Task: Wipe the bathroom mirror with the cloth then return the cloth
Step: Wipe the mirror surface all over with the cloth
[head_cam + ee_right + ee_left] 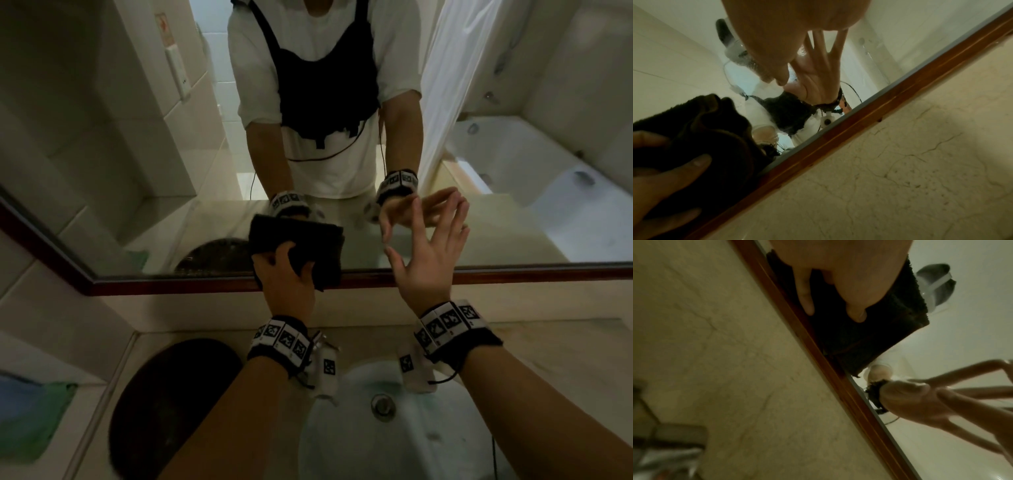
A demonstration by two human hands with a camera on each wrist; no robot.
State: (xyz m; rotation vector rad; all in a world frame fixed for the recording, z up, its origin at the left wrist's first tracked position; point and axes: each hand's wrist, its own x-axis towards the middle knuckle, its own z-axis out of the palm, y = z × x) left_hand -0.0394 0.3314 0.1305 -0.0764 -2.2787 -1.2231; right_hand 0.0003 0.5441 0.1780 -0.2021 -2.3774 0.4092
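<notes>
Pressing the cloth [301, 246] to the mirror [445, 240] at its lower frame [513, 275], left hand [286, 277] clutches it; right hand [424, 253] hovers spread, empty. Cloth looks soft, light, bunchable: best gripped mid-fold.

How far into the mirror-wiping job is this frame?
Done: the dark cloth is picked up and in the left hand's grip. In hand: it is pressed on the mirror at the lower edge, by the wooden frame, while the right hand has open fingers at the glass. Left: whatever glass remains unwiped, which I cannot judge, then returning the cloth.
</notes>
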